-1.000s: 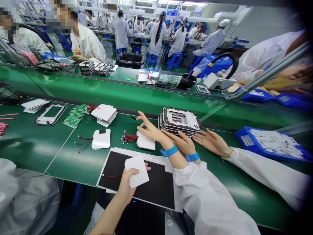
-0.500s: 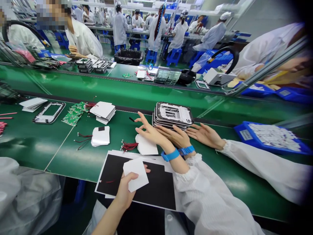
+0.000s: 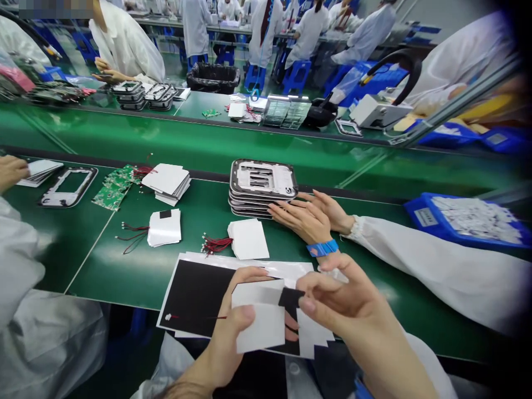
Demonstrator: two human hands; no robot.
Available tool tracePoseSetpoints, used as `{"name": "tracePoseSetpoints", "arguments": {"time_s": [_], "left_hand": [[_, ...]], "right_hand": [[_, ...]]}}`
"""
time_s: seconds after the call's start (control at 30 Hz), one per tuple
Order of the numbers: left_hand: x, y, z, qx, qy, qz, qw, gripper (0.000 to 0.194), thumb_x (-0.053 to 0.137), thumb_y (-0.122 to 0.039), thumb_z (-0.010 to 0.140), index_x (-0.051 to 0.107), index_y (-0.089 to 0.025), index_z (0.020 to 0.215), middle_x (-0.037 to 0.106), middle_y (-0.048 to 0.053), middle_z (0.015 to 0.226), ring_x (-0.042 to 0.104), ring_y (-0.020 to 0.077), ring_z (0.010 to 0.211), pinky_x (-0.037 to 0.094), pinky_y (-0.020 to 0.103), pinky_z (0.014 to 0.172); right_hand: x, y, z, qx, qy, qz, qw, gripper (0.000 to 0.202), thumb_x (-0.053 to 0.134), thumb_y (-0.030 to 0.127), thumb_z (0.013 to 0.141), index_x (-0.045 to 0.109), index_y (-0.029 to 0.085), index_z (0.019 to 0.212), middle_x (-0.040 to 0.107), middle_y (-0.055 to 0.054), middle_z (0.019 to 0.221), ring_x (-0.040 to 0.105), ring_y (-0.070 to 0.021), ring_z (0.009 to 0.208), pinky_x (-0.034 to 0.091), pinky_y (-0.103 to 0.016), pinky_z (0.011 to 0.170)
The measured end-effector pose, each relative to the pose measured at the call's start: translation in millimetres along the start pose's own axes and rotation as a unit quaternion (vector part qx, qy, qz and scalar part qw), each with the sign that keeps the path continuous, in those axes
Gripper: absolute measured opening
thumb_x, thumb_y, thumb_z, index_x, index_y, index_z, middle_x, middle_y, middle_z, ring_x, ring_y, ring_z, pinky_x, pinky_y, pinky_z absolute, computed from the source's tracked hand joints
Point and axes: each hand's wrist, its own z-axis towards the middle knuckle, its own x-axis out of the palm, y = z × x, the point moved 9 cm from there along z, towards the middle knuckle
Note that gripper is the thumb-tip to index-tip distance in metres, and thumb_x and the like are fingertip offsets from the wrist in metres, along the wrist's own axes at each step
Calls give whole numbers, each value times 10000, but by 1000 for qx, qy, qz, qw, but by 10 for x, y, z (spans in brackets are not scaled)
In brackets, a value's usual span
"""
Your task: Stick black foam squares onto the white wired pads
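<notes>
My left hand (image 3: 233, 327) grips a white square piece (image 3: 261, 327), thumb on its face and fingers behind. A thin red wire runs from it to a small white connector over the black sheet (image 3: 199, 288). My right hand (image 3: 341, 299) pinches a small black strip (image 3: 291, 297) at the right edge of the white piece. Just beyond the sheet lies a stack of white squares (image 3: 251, 238) with red wires (image 3: 216, 244). Left of that, another white stack (image 3: 164, 231) carries a small black strip on top.
Another person's hands (image 3: 310, 219) are beside stacked frames (image 3: 266, 180). A blue tray (image 3: 424, 215) of white parts stands right. Green circuit boards (image 3: 112, 188), a white stack (image 3: 168, 180) and one frame (image 3: 68, 187) lie left. A co-worker's hand (image 3: 10, 170) touches white pieces.
My right hand has come back from beside the frames to the white piece, bringing the black strip. The frame stack has shifted left, and a co-worker's hand has appeared at far left.
</notes>
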Motion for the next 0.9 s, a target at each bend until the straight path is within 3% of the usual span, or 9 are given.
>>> {"name": "tracePoseSetpoints", "arguments": {"time_s": [0.1,0.2,0.37,0.6,0.73,0.9], "left_hand": [[30,26,30,-10,2,11,1000,442,674,-492,754,604,-200,1078,721,86,866,711,298,775,553,398,697],[-15,27,46,-7,-27,15,1000,449,682,-515,735,653,-203,1056,728,73,896,709,262,748,549,335,657],[-39,16,28,-15,-70,35,997,498,740,-549,669,713,-193,1016,737,74,855,707,280,705,551,339,608],[-65,63,-8,-44,-110,55,991,455,797,-483,648,736,-206,1004,755,70,905,719,278,733,566,320,617],[-78,88,-18,-45,-128,59,989,429,817,-454,639,736,-215,986,760,67,888,712,268,628,557,328,553],[-116,72,-54,-20,-186,82,979,370,830,-418,638,746,-212,933,761,30,819,694,181,605,531,223,543]], "right_hand": [[15,-22,-27,4,6,-34,999,447,827,360,679,428,283,866,660,29,684,553,-157,606,492,-273,540],[64,-33,-5,-2,35,-60,998,398,802,359,701,435,274,828,645,36,644,574,-163,563,514,-286,515],[63,-80,44,-10,30,-61,998,401,801,347,696,423,265,801,655,36,614,575,-156,509,530,-288,490],[23,-74,53,-13,-7,-57,998,449,820,343,666,398,272,801,687,36,590,549,-147,455,506,-263,419],[36,-106,47,2,7,-46,999,475,816,344,666,367,271,801,689,33,592,544,-144,436,516,-262,399],[42,-119,5,42,1,-37,998,490,815,358,678,353,266,813,685,44,631,551,-135,451,536,-266,435]]}}
